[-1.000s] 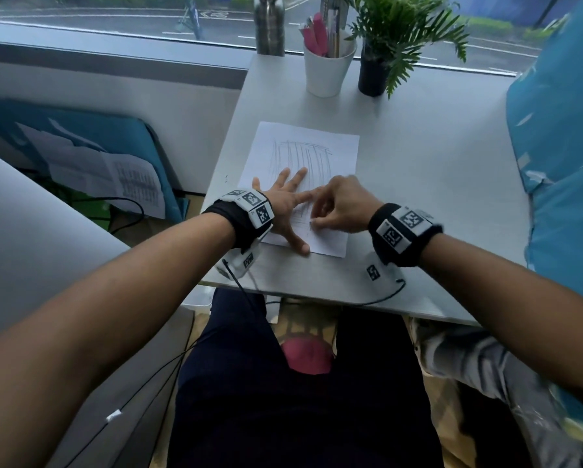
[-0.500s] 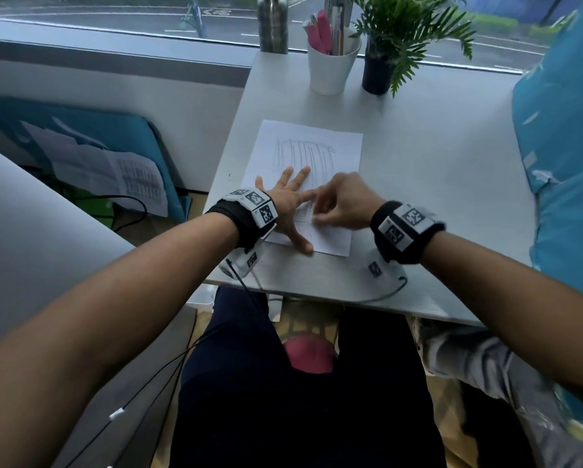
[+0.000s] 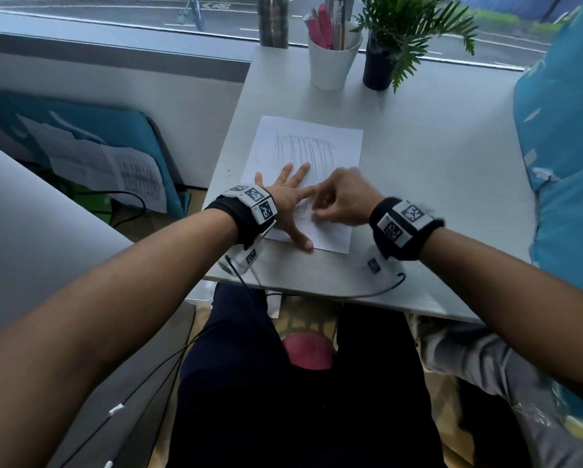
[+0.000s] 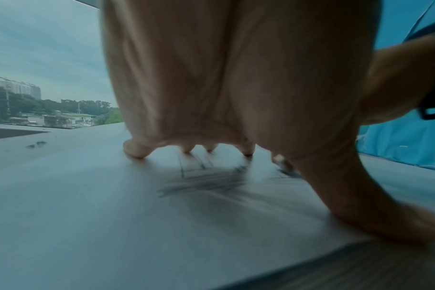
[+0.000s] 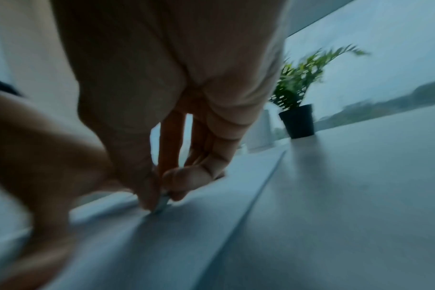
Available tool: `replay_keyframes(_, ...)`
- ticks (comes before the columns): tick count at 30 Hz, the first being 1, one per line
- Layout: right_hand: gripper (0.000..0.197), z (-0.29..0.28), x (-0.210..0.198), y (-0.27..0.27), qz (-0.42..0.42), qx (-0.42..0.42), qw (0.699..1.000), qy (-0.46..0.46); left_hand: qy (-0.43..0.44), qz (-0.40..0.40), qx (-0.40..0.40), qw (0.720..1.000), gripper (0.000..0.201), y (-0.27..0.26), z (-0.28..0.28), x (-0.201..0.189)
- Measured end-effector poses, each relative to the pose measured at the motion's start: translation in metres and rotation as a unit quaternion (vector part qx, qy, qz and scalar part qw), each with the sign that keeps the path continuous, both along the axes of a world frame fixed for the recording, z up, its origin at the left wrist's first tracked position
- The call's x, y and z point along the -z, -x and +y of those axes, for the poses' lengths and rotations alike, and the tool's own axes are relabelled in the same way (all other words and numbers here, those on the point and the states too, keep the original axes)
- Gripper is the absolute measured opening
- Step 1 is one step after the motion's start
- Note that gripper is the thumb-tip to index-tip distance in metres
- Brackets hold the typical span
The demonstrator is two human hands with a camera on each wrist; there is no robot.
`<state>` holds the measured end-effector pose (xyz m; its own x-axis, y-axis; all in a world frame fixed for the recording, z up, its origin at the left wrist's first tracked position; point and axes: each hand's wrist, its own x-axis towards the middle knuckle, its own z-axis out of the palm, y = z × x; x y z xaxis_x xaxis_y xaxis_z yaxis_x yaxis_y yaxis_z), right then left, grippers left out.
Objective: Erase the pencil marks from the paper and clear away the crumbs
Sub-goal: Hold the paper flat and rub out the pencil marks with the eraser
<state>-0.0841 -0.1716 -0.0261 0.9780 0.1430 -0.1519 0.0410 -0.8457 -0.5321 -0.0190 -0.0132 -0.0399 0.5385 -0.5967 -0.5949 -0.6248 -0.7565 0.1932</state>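
White cup (image 3: 330, 64) at table (image 3: 452, 170) far edge holds pens; left hand (image 3: 288, 201) fingers splayed on paper (image 3: 344, 143); right hand (image 3: 342, 201) pinches eraser (image 5: 163, 203).

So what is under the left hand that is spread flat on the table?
Under the left hand lies the white sheet of paper with grey pencil lines, on the pale table. The fingers press it flat. The lines directly below the palm are covered.
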Motion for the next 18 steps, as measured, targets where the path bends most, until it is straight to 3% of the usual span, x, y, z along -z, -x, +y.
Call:
replay_keyframes(2, 0.004, 0.006, 0.001, 0.005, 0.021, -0.038, 0.999, -0.002, -0.002, -0.001, 0.005, 1.0, 0.14, 0.0, -0.001, 0.002)
replay_keyframes(6, 0.008, -0.008, 0.0, -0.007, -0.02, 0.043, 0.999, -0.009, 0.008, -0.001, -0.002, 1.0, 0.138, -0.001, 0.001, 0.002)
replay_keyframes(9, 0.005, 0.005, 0.002, 0.001, 0.019, -0.03, 0.999, -0.002, 0.001, 0.0, 0.002, 1.0, 0.139, -0.001, 0.0, 0.003)
replay_keyframes(13, 0.009, -0.009, 0.001, -0.01, -0.029, 0.044, 0.999, 0.002, 0.01, 0.0, 0.0, 1.0, 0.138, -0.001, 0.001, 0.003)
replay_keyframes(16, 0.006, 0.005, 0.002, 0.0, 0.012, -0.029, 0.999, 0.003, 0.002, 0.0, 0.002, 1.0, 0.139, 0.0, 0.001, 0.001)
replay_keyframes(18, 0.009, -0.001, 0.002, -0.004, 0.011, -0.004, 1.0, -0.001, 0.008, 0.0, 0.004, 1.0, 0.139, -0.001, -0.001, 0.001)
